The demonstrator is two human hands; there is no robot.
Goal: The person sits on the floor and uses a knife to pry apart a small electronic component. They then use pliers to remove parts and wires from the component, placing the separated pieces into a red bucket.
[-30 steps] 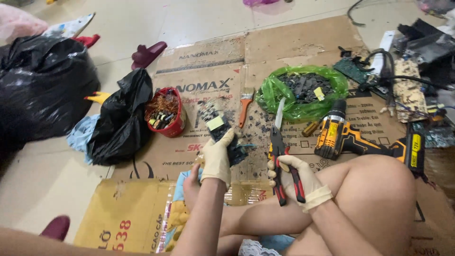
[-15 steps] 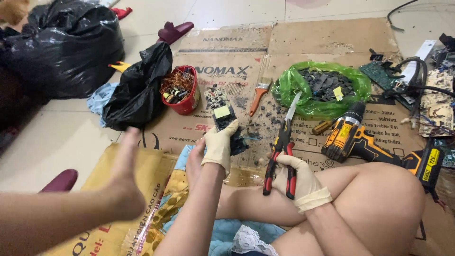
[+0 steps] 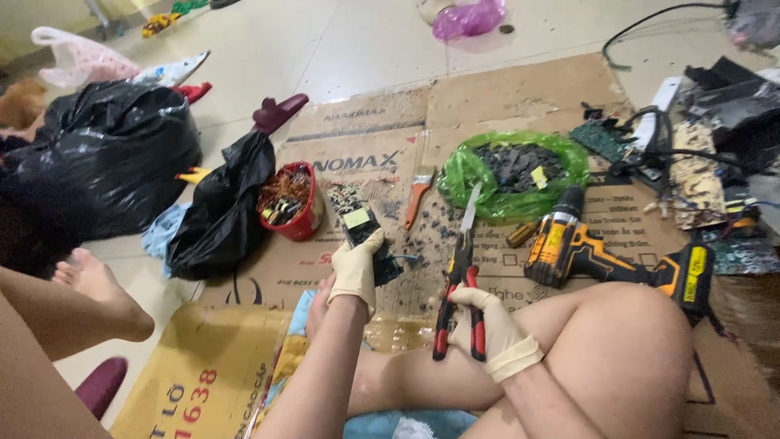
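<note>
Two gloved hands, left hand fingers wrapped round a circuit board held over the cardboard, right hand gripping red-handled pliers, paintbrush and red tub just behind, yellow drill right, green bag of scraps beyond

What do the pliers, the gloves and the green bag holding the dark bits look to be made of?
Pliers: bare grey metal jaws with a dull sheen; grips look like red and black rubber or plastic. Gloves on the left hand and right hand: thin cream latex or similar, wrinkled and tight to the fingers. Green bag: thin translucent plastic film, glossy and crumpled.
</note>
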